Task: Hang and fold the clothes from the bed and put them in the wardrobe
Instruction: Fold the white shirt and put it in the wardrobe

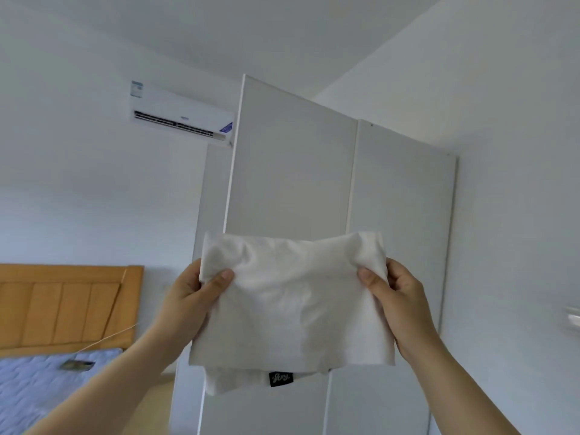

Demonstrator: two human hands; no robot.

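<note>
While I hold a folded white garment (292, 296) up at chest height, the head view shows both my hands gripping it. My left hand (191, 296) pinches its upper left edge, with the thumb (219, 277) pressed on the near face and the fingers curled behind the cloth. My right hand (398, 306) pinches the upper right edge the same way, its thumb (370, 277) in front. The garment hangs between them in a rough rectangle, slack and creased across the top. A second layer shows below its bottom hem, and a small black label (280, 378) sits on that lower layer. The garment is in the air in front of the wardrobe (292, 171), touching nothing but my hands. The wardrobe is white, and two tall door panels meet at a vertical seam just behind the cloth. I cannot tell whether the left panel stands ajar. To the left, an air conditioner (179, 117) is mounted high on the wall. Lower left is the bed (37, 381), with a pale blue quilted cover and a wooden headboard (62, 306) against the wall. A small dark item (77, 364) lies on the cover, too blurred to name.
</note>
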